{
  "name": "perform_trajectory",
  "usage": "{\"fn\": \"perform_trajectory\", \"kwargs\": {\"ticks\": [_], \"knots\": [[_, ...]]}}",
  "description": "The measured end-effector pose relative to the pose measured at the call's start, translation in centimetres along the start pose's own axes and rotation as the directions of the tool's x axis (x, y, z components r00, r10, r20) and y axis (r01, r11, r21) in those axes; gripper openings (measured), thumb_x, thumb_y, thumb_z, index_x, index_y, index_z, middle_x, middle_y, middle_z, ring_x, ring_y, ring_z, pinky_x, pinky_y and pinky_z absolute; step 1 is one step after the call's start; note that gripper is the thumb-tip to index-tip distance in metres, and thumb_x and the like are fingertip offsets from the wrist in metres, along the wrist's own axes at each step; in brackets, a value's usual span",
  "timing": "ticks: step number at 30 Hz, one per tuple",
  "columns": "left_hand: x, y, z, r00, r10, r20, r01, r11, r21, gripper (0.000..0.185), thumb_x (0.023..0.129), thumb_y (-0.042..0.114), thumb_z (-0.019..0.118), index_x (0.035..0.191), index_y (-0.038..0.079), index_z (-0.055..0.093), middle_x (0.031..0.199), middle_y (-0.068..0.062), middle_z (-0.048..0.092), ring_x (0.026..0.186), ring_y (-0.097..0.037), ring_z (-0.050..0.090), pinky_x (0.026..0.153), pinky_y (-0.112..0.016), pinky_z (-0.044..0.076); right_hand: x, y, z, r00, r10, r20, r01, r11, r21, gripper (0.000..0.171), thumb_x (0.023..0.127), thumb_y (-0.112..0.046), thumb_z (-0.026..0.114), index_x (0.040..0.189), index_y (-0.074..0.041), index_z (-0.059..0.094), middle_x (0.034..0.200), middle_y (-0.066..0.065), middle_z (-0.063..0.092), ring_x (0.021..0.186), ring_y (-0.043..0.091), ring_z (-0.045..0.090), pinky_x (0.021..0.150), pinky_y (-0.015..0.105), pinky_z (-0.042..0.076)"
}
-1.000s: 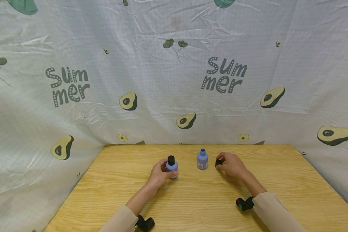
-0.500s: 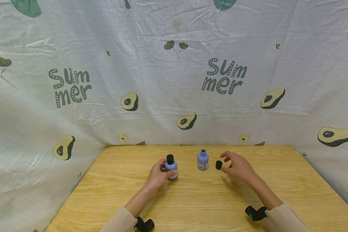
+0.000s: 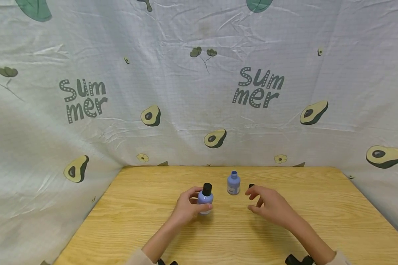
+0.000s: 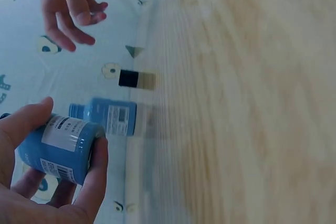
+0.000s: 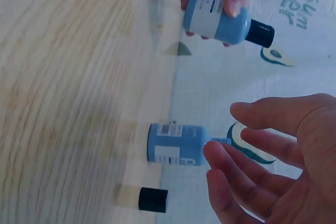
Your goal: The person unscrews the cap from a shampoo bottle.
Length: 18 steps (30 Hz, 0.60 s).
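A small blue-purple bottle point(image 3: 205, 199) with a black cap is gripped round its body by my left hand point(image 3: 187, 208). In the right wrist view this capped bottle point(image 5: 216, 19) is held off the table. A second bottle point(image 3: 233, 185) of the same kind stands upright on the table, its neck bare. To its right a loose black cap point(image 3: 251, 186) sits on the tabletop, partly hidden by my fingers in the head view. My right hand point(image 3: 272, 205) hovers in front of that cap, holding nothing, with its fingers loosely bent and apart from the thumb.
The wooden table point(image 3: 132, 206) runs back to a pale hanging cloth point(image 3: 179, 92) printed with avocados and "summer". A black wrist device point(image 3: 298, 260) shows at my right wrist.
My right hand has let go of the black cap, leaving it on the table, and has pulled back toward me. My left hand has lifted the capped bottle and moved it rightward and nearer.
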<state>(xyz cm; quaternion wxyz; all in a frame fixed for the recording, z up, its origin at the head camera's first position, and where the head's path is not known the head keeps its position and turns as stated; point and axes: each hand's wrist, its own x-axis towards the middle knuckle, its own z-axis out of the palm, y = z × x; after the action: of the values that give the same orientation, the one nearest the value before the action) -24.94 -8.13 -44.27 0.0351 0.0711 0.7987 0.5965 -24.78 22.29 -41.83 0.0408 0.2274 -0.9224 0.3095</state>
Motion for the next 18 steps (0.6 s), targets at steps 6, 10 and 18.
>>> {"fn": "perform_trajectory", "kwargs": {"ticks": [6,10,18], "knots": [[-0.7,0.3,1.3,0.999,0.032,0.033,-0.032,0.999,0.0,0.053,0.079,0.015,0.09,0.128,0.013,0.069,0.124,-0.013,0.065,0.107,-0.026,0.062,0.083,-0.035,0.054,-0.2,-0.8,0.3,0.995,-0.08,0.054,0.077,0.995,0.06,0.031,0.09,-0.016,0.08,0.118,-0.013,0.068,0.107,0.008,0.072,0.075,-0.001,0.063,0.064,0.023,0.052],[-0.8,0.4,2.1,0.997,0.053,0.053,-0.055,0.998,0.036,0.052,0.077,0.014,0.091,0.124,0.013,0.07,0.119,-0.011,0.068,0.106,-0.025,0.063,0.085,-0.036,0.054,0.0,-1.4,0.2,0.987,-0.124,0.098,0.111,0.985,0.131,0.032,0.091,-0.024,0.08,0.118,-0.014,0.068,0.107,0.007,0.072,0.077,0.0,0.064,0.065,0.023,0.053],[-0.6,0.4,3.5,0.991,0.061,0.118,-0.07,0.995,0.076,0.048,0.074,0.015,0.092,0.118,0.013,0.07,0.111,-0.008,0.071,0.1,-0.023,0.065,0.082,-0.038,0.053,0.5,-2.9,0.4,0.98,-0.15,0.13,0.122,0.973,0.198,0.047,0.091,-0.04,0.079,0.127,-0.011,0.067,0.109,0.011,0.072,0.08,0.001,0.064,0.067,0.024,0.054]]}}
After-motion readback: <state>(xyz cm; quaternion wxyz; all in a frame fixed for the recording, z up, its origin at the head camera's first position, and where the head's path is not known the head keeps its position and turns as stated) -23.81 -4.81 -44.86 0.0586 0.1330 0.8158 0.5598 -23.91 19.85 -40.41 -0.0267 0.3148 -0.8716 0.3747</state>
